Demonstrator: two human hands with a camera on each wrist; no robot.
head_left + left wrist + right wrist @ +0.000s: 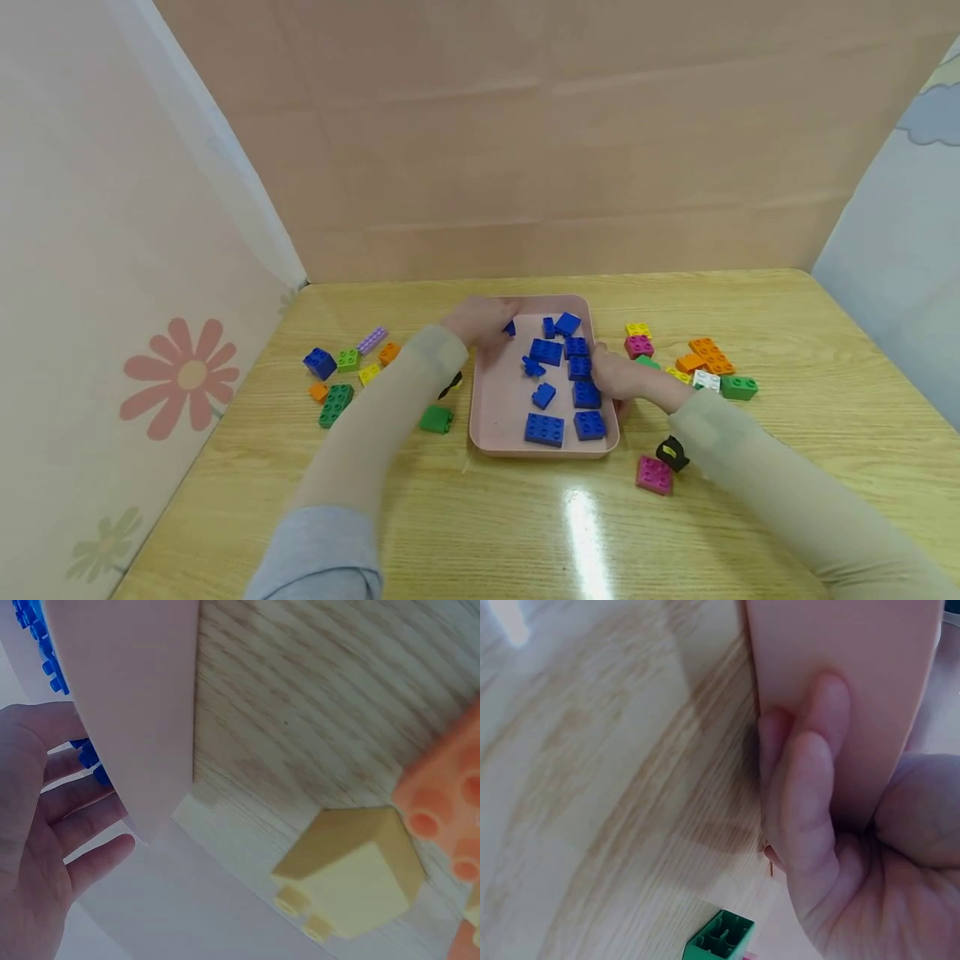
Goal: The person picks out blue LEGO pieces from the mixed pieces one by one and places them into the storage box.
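A shallow pink tray with several blue bricks inside lies at the middle of the table. My left hand reaches over its far left rim, and a small blue brick shows at its fingertips. In the left wrist view, blue studs show between the thumb side and the other fingers, partly hidden behind the tray wall. At the right rim my right hand grips the tray. Its curled fingers press the outer wall, with the thumb over the edge.
Loose bricks lie left of the tray, among them a blue brick, a dark green brick and a purple strip. Right of it are orange bricks, a green brick and a magenta brick. A paper-covered wall stands behind.
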